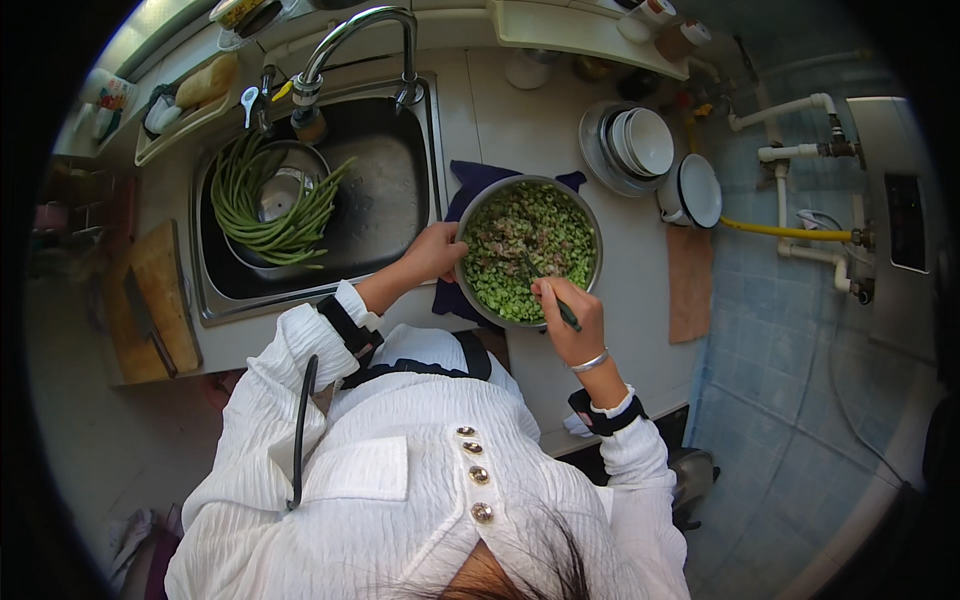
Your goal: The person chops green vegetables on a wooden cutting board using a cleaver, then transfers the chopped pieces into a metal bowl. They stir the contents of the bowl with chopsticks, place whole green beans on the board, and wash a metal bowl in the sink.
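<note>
A round metal bowl [598,247] stands on a dark blue cloth [466,178] on the counter. It holds chopped green vegetable mixed with pinkish minced meat [517,234]. My left hand [437,252] grips the bowl's left rim, thumb at the edge and the other fingers outside. My right hand [571,315] is closed around a dark green utensil handle [568,316] at the bowl's lower right. The far end of this utensil reaches into the mixture, so its shape is hidden.
Left of the bowl, a sink [382,187] with a chrome faucet [358,21] holds long green beans [281,244] in a metal basin. A knife [145,315] lies on a wooden board [169,281] at far left. Stacked bowls [649,142] and a white enamel pot [697,191] stand back right.
</note>
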The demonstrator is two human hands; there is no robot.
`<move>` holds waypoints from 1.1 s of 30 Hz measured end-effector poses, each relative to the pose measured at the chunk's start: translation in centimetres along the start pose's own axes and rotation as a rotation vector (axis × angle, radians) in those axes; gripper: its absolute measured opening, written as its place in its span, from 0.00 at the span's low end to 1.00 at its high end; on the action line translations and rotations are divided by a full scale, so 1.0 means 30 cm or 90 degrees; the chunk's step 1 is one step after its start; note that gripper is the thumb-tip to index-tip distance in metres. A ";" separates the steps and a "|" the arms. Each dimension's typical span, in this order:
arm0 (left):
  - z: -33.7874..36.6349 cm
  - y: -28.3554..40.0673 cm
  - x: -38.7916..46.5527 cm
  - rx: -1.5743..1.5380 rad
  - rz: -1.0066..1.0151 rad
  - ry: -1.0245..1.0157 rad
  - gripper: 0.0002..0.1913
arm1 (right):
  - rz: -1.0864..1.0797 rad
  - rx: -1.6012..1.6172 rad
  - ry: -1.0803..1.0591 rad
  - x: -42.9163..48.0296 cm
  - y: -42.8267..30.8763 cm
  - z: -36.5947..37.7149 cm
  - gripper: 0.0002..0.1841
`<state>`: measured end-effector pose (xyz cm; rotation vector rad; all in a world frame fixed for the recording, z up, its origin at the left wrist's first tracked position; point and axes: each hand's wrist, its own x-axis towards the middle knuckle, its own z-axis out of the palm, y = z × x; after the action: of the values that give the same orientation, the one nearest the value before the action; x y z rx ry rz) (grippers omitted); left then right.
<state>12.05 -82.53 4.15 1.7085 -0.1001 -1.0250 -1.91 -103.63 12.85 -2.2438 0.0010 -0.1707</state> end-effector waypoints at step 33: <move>-0.072 0.003 0.067 -0.040 0.094 0.102 0.12 | -0.011 -0.091 0.062 0.181 -0.158 0.052 0.07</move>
<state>14.77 -82.01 3.15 1.6933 -0.0888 -0.7721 3.37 -99.76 16.23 -2.3760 0.0473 -0.2979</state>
